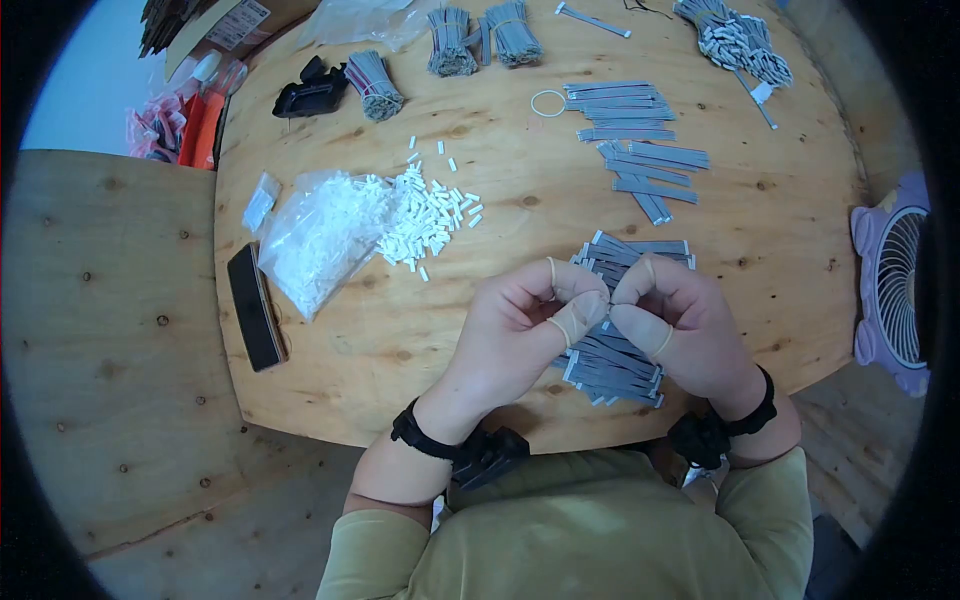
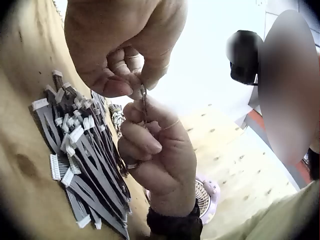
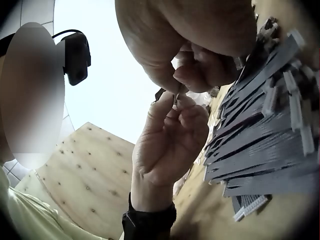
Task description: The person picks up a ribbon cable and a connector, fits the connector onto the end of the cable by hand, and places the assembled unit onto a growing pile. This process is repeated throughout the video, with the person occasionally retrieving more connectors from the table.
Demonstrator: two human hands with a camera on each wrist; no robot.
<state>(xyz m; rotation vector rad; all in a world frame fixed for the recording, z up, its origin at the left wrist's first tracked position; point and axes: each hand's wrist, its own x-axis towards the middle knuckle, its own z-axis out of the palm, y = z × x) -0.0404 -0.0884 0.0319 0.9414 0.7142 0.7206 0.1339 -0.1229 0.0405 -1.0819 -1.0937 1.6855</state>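
Both hands meet over a pile of grey ribbon cables with white connectors at their ends. My left hand pinches a small piece between thumb and forefinger. From the other side my right hand pinches at the same spot, fingertips right against the left ones. Between them shows a thin grey strip, seen edge-on, which looks like the end of a ribbon cable; the fingertips hide most of it. Pale finger covers sit on the thumbs and forefingers. To the left, loose white connector housings spill from a clear plastic bag.
Farther back lie spread ribbon cables, a rubber ring and tied cable bundles. A phone and a small packet lie at the left edge. A purple fan stands right of the table, an orange bin back left.
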